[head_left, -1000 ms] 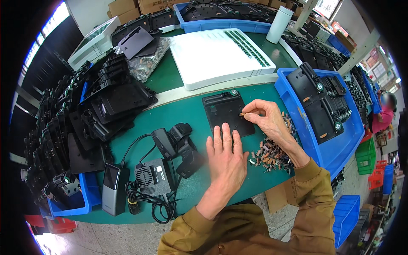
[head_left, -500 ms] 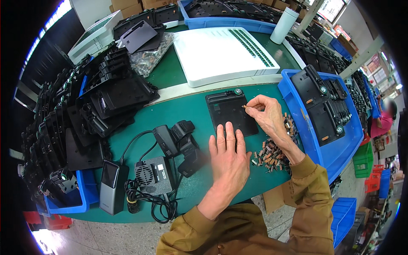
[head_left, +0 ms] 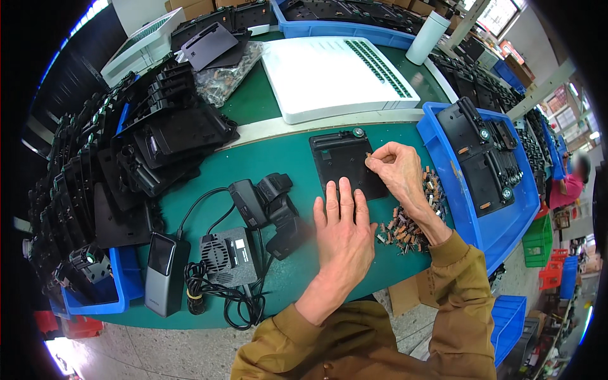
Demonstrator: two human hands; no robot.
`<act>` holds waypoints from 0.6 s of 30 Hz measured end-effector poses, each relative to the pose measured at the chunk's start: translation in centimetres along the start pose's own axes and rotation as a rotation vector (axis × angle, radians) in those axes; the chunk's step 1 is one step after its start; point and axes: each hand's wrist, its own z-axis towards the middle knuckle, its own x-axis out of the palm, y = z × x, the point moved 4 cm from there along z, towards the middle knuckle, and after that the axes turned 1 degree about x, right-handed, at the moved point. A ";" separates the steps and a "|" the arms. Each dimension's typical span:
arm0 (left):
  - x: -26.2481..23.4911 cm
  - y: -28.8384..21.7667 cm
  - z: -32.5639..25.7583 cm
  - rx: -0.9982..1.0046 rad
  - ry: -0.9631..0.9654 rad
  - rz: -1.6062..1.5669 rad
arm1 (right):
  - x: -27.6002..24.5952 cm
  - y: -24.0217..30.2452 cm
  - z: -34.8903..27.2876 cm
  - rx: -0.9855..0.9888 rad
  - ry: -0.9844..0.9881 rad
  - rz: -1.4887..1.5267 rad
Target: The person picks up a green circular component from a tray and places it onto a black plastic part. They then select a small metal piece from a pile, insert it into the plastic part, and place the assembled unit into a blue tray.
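Pinching perhaps a small part, right hand (head_left: 398,170); left hand (head_left: 343,231) flat; blue bin (head_left: 472,221) holds black plates (head_left: 484,161).

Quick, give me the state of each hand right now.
Left hand: open, flat, fingers resting on the near edge of the black plastic plate.
Right hand: closed in a pinch on a small brown part over the plate.
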 end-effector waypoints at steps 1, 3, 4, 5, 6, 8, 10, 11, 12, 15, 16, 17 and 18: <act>0.0 0.0 0.0 0.000 0.004 0.000 | 0.0 0.0 0.1 0.001 0.000 -0.001; 0.0 0.0 0.0 0.001 0.005 0.001 | 0.0 -0.1 0.3 0.023 0.026 -0.013; 0.0 0.0 0.0 0.001 0.006 0.003 | 0.0 -0.2 0.4 0.024 0.026 -0.014; 0.1 0.0 0.0 0.000 0.007 0.003 | 0.0 -0.2 0.4 0.017 0.043 -0.039; 0.1 0.0 0.0 0.000 0.006 0.000 | 0.1 -0.3 0.4 0.011 0.060 -0.064; 0.1 0.0 0.0 -0.001 0.006 -0.002 | 0.1 -0.1 0.3 -0.028 0.038 -0.062; 0.0 0.0 0.0 0.000 0.004 -0.008 | 0.0 0.2 0.2 -0.067 0.015 -0.060; 0.0 0.0 0.0 0.001 0.004 -0.008 | 0.0 0.4 0.1 -0.086 0.044 -0.085; -0.1 0.0 0.0 0.002 -0.004 -0.028 | 0.0 0.6 0.0 -0.104 0.073 -0.111; -0.1 0.0 0.0 0.001 -0.016 -0.048 | -0.4 1.1 -0.2 -0.122 0.128 -0.092; -0.1 0.0 0.0 0.000 -0.020 -0.051 | -0.6 1.1 -0.2 -0.122 0.129 -0.092; 0.0 0.0 0.0 0.000 -0.019 -0.051 | -0.8 1.1 -0.3 -0.129 0.146 -0.077; -0.1 0.0 0.1 0.000 -0.019 -0.047 | -0.9 1.1 -0.3 -0.136 0.164 -0.063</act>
